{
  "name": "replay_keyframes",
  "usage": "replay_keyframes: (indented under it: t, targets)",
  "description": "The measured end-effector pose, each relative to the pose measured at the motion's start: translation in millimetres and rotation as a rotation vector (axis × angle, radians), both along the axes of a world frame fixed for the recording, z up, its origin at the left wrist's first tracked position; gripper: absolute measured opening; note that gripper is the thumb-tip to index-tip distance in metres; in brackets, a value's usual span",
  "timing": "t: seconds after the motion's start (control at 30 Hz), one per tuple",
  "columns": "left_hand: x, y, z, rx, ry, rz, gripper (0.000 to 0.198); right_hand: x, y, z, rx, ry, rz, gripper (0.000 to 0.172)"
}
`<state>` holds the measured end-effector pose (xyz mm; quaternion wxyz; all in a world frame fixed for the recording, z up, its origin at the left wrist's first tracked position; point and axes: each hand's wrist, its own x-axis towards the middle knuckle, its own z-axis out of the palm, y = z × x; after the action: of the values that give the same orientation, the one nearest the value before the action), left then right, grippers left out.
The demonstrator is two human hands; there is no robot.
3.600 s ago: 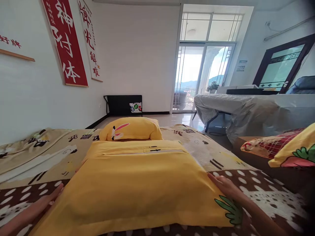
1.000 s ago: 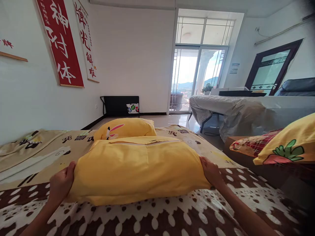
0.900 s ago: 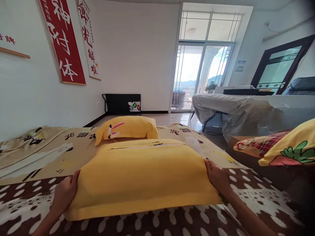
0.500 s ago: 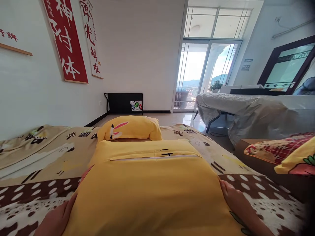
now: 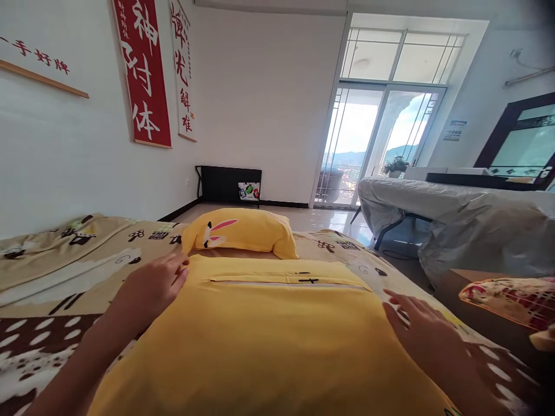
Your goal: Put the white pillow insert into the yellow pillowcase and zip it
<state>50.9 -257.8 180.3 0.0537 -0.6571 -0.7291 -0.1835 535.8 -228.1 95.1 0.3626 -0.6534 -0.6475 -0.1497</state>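
A large yellow pillow (image 5: 260, 341) lies flat in front of me, with a zipper (image 5: 290, 283) running across its far end. By its far left corner, my left hand (image 5: 158, 280) has loosely bent fingers, with the tips at the pillow's edge. Whether they press on the cloth I cannot tell. Beside the far right edge, my right hand (image 5: 418, 320) is open, its fingers stretched forward and slightly apart. Just beyond lies a smaller yellow pillow (image 5: 251, 231) with a rabbit-ear print.
A patterned blanket (image 5: 108, 271) spreads under the pillows. Patterned red and yellow cloth (image 5: 511, 297) lies on a brown box-like surface (image 5: 451, 289) at right. Farther back stand a plastic-covered table (image 5: 477, 211) and a black folded panel (image 5: 217, 184) against the wall.
Both hands have left the large pillow's near sides and moved forward toward its far corners. The view has shifted slightly, so the room appears farther right and lower.
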Motion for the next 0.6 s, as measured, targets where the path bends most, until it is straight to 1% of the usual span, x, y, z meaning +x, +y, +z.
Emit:
replay_keyframes:
  t: [0.03,0.07,0.1,0.13,0.17,0.2,0.23,0.27,0.33,0.37,0.4,0.43,0.5,0.53,0.6]
  targets:
    - [16,10,15.3,-0.031,0.009,-0.052,0.026,-33,1,19.7,-0.013,-0.057,0.123,0.037]
    - [31,20,24.5,-0.060,0.004,-0.099,0.024,-67,1,37.2,-0.048,-0.111,0.237,0.036]
    - [42,30,27.1,-0.093,-0.010,-0.148,0.023,-100,0,51.8,-0.100,-0.167,0.342,0.034]
    - [49,39,23.4,-0.121,-0.030,-0.186,0.022,-132,0,62.9,-0.153,-0.218,0.427,0.030]
    - [53,47,14.5,-0.140,-0.059,-0.217,0.022,-163,0,69.8,-0.206,-0.258,0.490,0.024]
    - [54,54,1.6,-0.150,-0.096,-0.249,0.021,-191,1,72.1,-0.259,-0.287,0.538,0.020]
    - [52,60,-13.4,-0.145,-0.143,-0.281,0.021,-216,4,69.4,-0.288,-0.285,0.553,0.019]
    - [48,65,-28.9,-0.133,-0.201,-0.321,0.021,-239,7,62.1,-0.300,-0.274,0.574,0.019]
    - [35,70,-55.0,-0.109,-0.323,-0.398,0.018,-277,16,36.9,-0.289,-0.217,0.644,0.021]
    - [27,71,-63.6,-0.108,-0.367,-0.416,0.017,-291,21,21.5,-0.254,-0.173,0.678,0.020]
    - [20,71,-68.7,-0.115,-0.394,-0.412,0.016,-302,24,6.3,-0.208,-0.130,0.686,0.018]
    - [13,69,-70.6,-0.133,-0.405,-0.394,0.015,-310,27,-7.3,-0.170,-0.091,0.700,0.017]
    - [2,65,-67.8,-0.194,-0.407,-0.355,0.014,-316,30,-25.9,-0.129,-0.006,0.734,0.015]
    - [-1,63,-64.9,-0.221,-0.411,-0.347,0.014,-315,30,-30.4,-0.128,0.032,0.756,0.014]
    - [-5,60,-60.1,-0.253,-0.426,-0.355,0.015,-312,30,-32.1,-0.132,0.083,0.785,0.014]
